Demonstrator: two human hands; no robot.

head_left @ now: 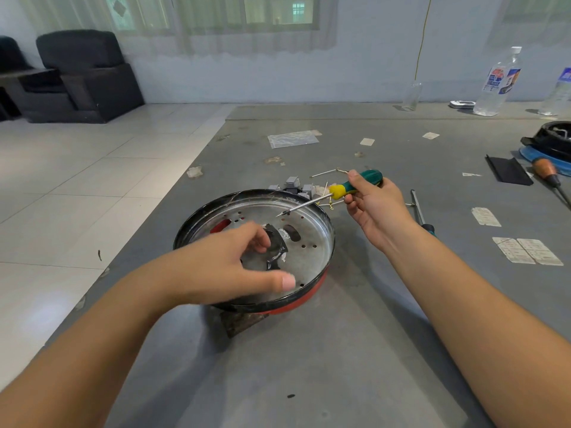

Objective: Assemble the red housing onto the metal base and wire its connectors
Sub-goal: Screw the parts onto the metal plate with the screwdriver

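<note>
A round metal base (pixel 312 242) with several holes sits inside a black rim, with the red housing (pixel 312 291) showing beneath its near edge. My left hand (pixel 228 267) hovers over the base with fingers curled near a dark bracket (pixel 276 245) at its centre; whether it pinches anything is hidden. My right hand (pixel 374 205) grips a green and yellow screwdriver (pixel 346 188), whose tip points down-left over the base. Grey connectors (pixel 293 185) and thin wires (pixel 327 174) lie just behind the rim.
A second screwdriver (pixel 420 211) lies on the grey table right of my right hand. Paper scraps (pixel 525 250), a plastic bag (pixel 292 139), bottles (pixel 497 84), a wooden-handled tool (pixel 548 174) and another black part (pixel 553 140) sit farther back and right. The table's left edge drops to tiled floor.
</note>
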